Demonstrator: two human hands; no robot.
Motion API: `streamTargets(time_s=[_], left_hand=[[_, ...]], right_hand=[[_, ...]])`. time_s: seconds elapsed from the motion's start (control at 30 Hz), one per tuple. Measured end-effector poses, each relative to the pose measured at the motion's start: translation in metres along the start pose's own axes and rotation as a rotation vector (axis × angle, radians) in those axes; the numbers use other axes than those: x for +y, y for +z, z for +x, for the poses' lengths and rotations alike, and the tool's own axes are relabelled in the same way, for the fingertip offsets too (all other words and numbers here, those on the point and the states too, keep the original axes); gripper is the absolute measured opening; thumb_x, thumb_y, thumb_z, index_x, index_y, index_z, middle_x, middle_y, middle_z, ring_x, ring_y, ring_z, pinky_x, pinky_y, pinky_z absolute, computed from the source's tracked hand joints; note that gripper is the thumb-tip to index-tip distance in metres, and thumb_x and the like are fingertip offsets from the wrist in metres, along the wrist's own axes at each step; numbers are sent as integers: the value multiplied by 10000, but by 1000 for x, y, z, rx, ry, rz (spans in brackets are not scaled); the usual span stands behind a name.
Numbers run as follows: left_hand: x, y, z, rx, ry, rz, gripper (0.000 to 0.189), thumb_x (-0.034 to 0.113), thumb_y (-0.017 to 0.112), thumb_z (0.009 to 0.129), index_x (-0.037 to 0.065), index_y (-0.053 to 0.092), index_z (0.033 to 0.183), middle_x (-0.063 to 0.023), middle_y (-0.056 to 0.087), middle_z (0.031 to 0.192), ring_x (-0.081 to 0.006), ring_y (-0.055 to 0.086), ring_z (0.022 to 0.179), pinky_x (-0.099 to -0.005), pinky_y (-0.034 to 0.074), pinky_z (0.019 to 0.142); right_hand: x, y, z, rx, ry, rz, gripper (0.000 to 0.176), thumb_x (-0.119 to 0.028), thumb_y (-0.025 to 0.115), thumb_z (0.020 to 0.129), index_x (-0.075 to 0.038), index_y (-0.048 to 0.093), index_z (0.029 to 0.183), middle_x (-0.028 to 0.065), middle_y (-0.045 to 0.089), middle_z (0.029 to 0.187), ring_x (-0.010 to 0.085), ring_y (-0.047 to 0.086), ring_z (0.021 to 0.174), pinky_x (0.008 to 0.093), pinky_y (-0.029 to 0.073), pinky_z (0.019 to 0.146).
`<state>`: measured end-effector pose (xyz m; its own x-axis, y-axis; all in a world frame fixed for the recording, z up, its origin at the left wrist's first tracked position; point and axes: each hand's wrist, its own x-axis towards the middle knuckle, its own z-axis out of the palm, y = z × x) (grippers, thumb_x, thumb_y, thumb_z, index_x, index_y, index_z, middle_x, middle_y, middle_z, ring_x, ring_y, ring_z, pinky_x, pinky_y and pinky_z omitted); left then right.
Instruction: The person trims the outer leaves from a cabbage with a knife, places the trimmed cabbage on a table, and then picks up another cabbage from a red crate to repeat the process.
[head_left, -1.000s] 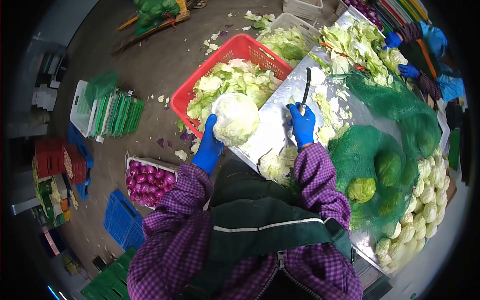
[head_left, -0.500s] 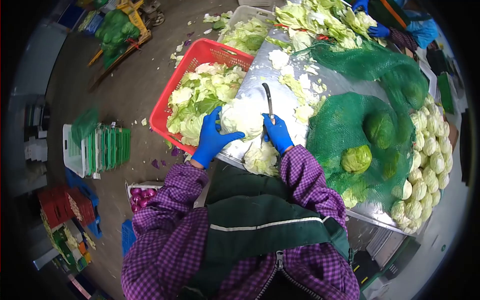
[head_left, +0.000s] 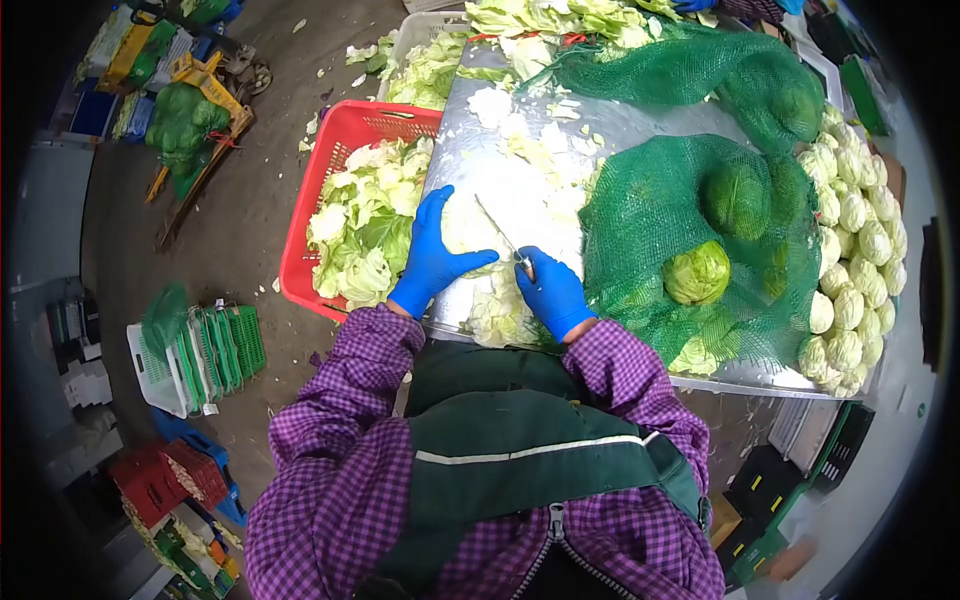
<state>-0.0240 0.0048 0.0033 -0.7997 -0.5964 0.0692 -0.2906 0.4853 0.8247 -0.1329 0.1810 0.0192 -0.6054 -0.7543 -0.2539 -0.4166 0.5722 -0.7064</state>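
A pale cabbage head (head_left: 468,228), washed out by glare, rests on the metal table (head_left: 640,118). My left hand (head_left: 432,255), in a blue glove, lies against its left side with thumb and fingers spread. In my right hand (head_left: 548,292), also blue-gloved, is the handle of a knife (head_left: 497,225); the blade points up and left over the cabbage. Loose leaves (head_left: 500,315) lie between my hands at the near table edge. Left of my left hand, a red crate (head_left: 298,230) holds trimmed leaves.
Green netting (head_left: 640,200) with a green cabbage (head_left: 697,273) on it covers the table's right part. Pale cabbages (head_left: 845,290) are piled far right. Leaves (head_left: 560,20) and a co-worker's blue glove (head_left: 694,4) show at the top. Stacked crates (head_left: 215,350) stand left on the floor.
The view has shifted, moving the table and crate leftward in the picture. The knife blade has swung leftward over the cabbage. My left hand remains beside the cabbage.
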Motion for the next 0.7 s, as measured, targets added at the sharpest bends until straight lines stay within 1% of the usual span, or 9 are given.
streamTargets(time_s=[0.17, 0.27, 0.33, 0.43, 0.5, 0.57, 0.6, 0.63, 0.7], left_hand=[[3, 4, 0, 14, 34, 64, 1047, 343, 880, 538, 32, 324, 1369, -172, 388, 1318, -326, 390, 1232, -419, 336, 1039], [-1, 2, 0, 35, 34, 3, 1025, 320, 880, 542, 37, 335, 1363, -160, 394, 1312, -316, 401, 1226, -414, 347, 1031], [4, -2, 1, -33, 117, 99, 1018, 291, 884, 541, 31, 337, 1359, -149, 399, 1306, -301, 414, 1218, -400, 364, 1021], [-6, 3, 0, 27, 10, -81, 1012, 273, 883, 544, 29, 336, 1359, -148, 399, 1310, -300, 413, 1218, -400, 358, 1028], [-4, 0, -5, -4, 2, -75, 1027, 282, 884, 545, 32, 324, 1370, -156, 379, 1340, -305, 379, 1254, -408, 318, 1058], [2, -3, -9, -98, 117, 10, 1045, 354, 887, 531, 49, 340, 1368, -182, 316, 1402, -327, 288, 1324, -426, 260, 1094], [1, -6, -11, -129, 135, 51, 1051, 344, 889, 529, 68, 334, 1379, -182, 282, 1429, -328, 251, 1348, -426, 233, 1107], [-2, -8, -19, -132, 118, 47, 1051, 344, 889, 529, 68, 334, 1379, -182, 282, 1429, -328, 251, 1348, -426, 233, 1107], [-11, -19, -13, -149, 62, -175, 1063, 341, 890, 523, 86, 327, 1388, -182, 270, 1435, -347, 239, 1350, -439, 216, 1113]], right_hand=[[23, 23, 19, 39, 1, -109, 181, -222, 541, 868, -78, 564, 974, 183, 638, 742, 369, 628, 714, 474, 486, 639], [21, 18, 23, -19, -28, -35, 156, -207, 538, 862, -69, 541, 935, 207, 625, 735, 389, 619, 709, 487, 482, 634], [20, 12, 13, -80, -41, -61, 141, -193, 523, 863, -72, 538, 934, 217, 622, 747, 403, 613, 707, 498, 480, 629], [30, 33, 32, 3, -2, -105, 148, -193, 508, 863, -72, 539, 943, 210, 631, 769, 407, 615, 705, 500, 484, 635], [37, 45, 52, -7, -4, -177, 165, -200, 499, 861, -69, 541, 953, 214, 634, 790, 411, 617, 725, 498, 488, 655], [41, 46, 71, -66, 112, -232, 187, -207, 497, 859, -62, 539, 969, 219, 634, 810, 399, 624, 772, 478, 496, 701], [34, 36, 71, -121, 96, -228, 204, -224, 515, 862, -54, 566, 962, 224, 641, 863, 380, 630, 835, 457, 494, 742], [35, 34, 66, -138, 101, -230, 204, -224, 515, 862, -54, 566, 962, 224, 641, 863, 380, 630, 835, 457, 494, 742], [39, 24, 86, -47, 54, 215, 230, -245, 561, 855, -57, 602, 979, 220, 644, 941, 378, 626, 872, 433, 493, 756]])
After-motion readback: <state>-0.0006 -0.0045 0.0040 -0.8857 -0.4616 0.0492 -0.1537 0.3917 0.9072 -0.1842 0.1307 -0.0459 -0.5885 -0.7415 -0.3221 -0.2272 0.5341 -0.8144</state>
